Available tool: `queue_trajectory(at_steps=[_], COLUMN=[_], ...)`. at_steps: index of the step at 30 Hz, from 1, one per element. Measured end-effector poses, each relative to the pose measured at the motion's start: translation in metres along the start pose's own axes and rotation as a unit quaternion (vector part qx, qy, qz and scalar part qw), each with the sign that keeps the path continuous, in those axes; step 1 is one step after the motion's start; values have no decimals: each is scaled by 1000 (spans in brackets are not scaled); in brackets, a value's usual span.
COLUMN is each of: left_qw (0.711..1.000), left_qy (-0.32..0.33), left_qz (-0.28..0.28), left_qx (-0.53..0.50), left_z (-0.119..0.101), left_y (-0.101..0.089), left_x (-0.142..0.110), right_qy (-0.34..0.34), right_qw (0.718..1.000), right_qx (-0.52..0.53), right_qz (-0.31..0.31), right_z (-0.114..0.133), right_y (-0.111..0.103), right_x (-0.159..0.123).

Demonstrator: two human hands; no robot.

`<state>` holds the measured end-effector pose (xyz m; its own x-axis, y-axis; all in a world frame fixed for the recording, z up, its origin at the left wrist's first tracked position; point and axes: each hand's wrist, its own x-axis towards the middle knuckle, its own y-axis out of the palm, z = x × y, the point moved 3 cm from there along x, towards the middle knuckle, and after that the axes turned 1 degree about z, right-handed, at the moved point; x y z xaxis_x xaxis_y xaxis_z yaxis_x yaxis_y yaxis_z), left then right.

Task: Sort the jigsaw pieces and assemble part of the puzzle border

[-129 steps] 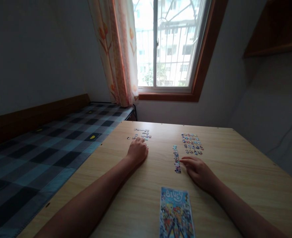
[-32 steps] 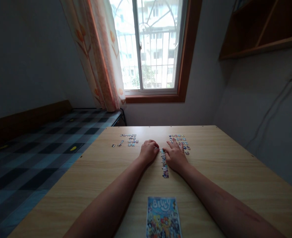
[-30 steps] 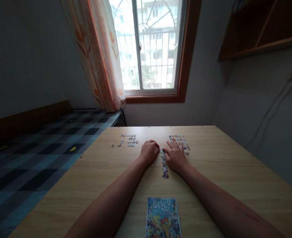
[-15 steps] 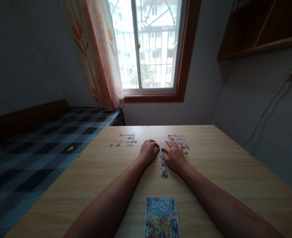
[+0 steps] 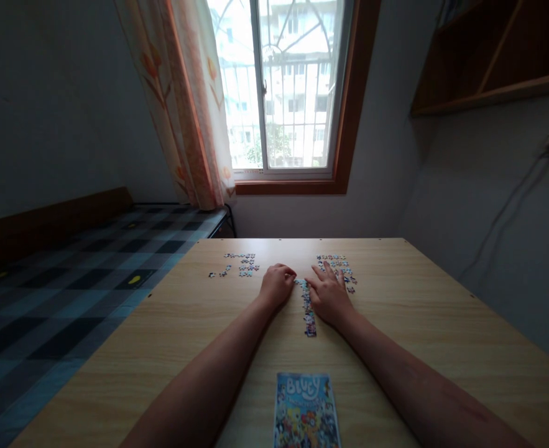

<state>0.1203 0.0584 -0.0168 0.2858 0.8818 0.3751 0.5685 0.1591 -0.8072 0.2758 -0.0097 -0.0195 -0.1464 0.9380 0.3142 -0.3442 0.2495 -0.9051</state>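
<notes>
Jigsaw strip lies flat on the worktop, between both hands. Well left of it sit loose puzzle pieces. By its far left corner, the left hand curls, grip bunched; whether it pinches a piece, I can't tell. On its near side rests the Bluey picture sheet. Just right of it, the right hand spreads its fingers apart, partly over another piece group. One sideways nudge, I'd judge, could part the strip's joints. Far right, higher up, an open wooden shelf looks too dark to read inside.
</notes>
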Motion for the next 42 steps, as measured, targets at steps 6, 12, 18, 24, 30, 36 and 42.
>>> queue_trajectory(at_steps=[6, 12, 18, 24, 30, 36, 42], left_qw=[999, 998, 998, 998, 998, 999, 996], left_qy=[8, -1, -8, -3, -6, 4, 20], left_qz=[12, 28, 28, 21, 13, 10, 6], left_qx=[39, 56, 53, 59, 57, 49, 89], left_z=[-4, -8, -7, -7, -9, -9, -14], left_y=[-2, -3, -1, 0, 0, 0, -9], left_x=[-5, -7, -8, -9, -8, -5, -8], right_qy=[2, -5, -8, -6, 8, 0, 1], right_qw=[1000, 1000, 1000, 1000, 1000, 1000, 1000], right_qx=[-2, 2, -5, -6, 12, 15, 19], right_qz=[5, 6, 10, 16, -9, -11, -14], right_z=[-1, -2, -2, -2, -7, -10, -10], right_y=[1, 5, 7, 8, 6, 5, 4], right_x=[0, -1, -1, 0, 0, -1, -2])
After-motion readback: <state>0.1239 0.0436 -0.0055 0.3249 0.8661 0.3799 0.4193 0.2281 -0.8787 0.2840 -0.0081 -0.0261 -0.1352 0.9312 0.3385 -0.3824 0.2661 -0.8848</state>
